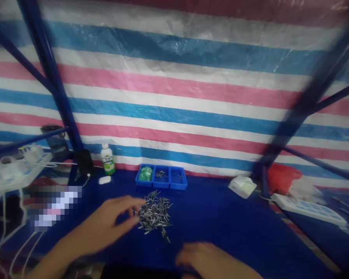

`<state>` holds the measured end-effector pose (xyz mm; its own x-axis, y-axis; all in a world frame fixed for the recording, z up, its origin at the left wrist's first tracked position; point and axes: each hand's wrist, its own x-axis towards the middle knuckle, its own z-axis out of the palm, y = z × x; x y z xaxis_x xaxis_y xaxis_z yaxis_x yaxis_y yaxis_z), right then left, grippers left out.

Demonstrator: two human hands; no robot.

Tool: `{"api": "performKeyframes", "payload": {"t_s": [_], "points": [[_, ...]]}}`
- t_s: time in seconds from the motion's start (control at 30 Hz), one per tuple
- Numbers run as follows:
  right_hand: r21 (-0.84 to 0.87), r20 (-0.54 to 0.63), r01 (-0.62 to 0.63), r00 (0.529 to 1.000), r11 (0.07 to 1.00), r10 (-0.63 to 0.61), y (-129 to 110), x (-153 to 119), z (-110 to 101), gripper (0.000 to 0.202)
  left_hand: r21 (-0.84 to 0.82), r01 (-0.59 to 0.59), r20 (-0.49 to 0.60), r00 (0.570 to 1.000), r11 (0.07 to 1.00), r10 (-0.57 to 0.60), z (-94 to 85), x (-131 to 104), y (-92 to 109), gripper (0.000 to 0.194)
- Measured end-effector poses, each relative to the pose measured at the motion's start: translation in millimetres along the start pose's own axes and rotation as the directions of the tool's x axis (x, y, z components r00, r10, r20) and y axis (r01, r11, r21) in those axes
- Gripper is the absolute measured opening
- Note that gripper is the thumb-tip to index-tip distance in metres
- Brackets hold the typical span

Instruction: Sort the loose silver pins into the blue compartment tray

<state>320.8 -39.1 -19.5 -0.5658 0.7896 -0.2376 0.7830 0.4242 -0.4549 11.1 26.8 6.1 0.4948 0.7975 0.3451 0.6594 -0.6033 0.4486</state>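
Right hand nearest, left hand at a pile of metal pins
Right fingers curl, blurred, grip unclear; left thumb and forefinger stand parted at the pile's left edge on the table; beyond sit three blue trays.

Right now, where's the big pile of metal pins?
In the head view, the pile lies just left of centre, by the left hand, in front of the blue trays.
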Motion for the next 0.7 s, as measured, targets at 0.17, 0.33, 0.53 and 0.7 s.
{"api": "performKeyframes", "payload": {"t_s": [0.17,0.33,0.53,0.7], "points": [[-0.171,-0.334,0.126,0.926,0.977,-0.178,9,131,-18,0.022,-0.010,-0.001,-0.424,0.905,1.000,-0.003,53.5,103,-65,0.025],[-0.361,-0.326,0.119,0.913,0.925,-0.245,18,206,12,0.020,0.014,0.071,-0.685,0.728,0.997,-0.042,117.3,102,-129,0.023],[-0.246,-0.455,0.072,0.872,0.967,-0.181,28,220,43,0.019,0.010,0.159,-0.635,0.764,0.987,-0.117,140.6,79,-145,0.021],[-0.122,-0.525,0.071,0.842,0.990,-0.125,32,221,55,0.019,-0.028,0.233,-0.585,0.785,0.972,-0.205,141.5,81,-146,0.023]]}}
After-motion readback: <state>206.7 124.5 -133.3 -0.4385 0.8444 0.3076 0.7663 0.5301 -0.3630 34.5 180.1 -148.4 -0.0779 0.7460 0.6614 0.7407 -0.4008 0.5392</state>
